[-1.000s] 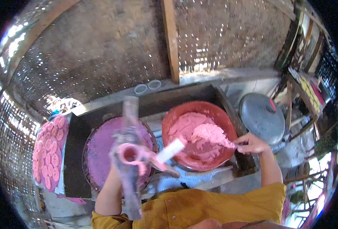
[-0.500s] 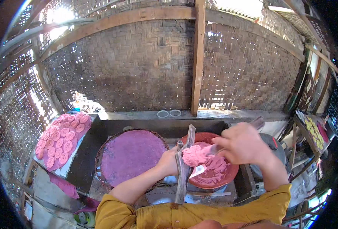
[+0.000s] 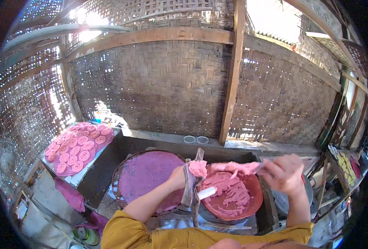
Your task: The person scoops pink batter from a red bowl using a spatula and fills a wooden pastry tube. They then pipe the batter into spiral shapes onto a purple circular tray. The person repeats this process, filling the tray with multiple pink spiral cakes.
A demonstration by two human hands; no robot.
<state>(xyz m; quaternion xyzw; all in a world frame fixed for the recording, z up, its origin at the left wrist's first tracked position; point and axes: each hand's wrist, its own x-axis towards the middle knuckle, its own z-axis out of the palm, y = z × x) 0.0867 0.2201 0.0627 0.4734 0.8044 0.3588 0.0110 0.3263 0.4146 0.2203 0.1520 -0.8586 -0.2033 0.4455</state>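
Note:
My left hand is closed round a wooden hand press, held tilted between the purple tray and the basin. A lump of pink dough sits at the top of the press, and a white tube sticks out of its side. My right hand, slightly blurred, grips a spatula above the basin's right side. A strand of pink dough trails from the spatula back toward the press. Below lies a red basin holding more sticky pink dough.
A round woven tray lined with purple cloth lies left of the basin. Farther left, pink coiled rosettes cover another cloth. Two clear rings rest on the back ledge. At right stand a grey lid and yellow pieces on a rack.
My right hand has moved right and down, away from the press, drawing the dough out in a strand. The press has shifted slightly left of the basin. The whole view has shifted too.

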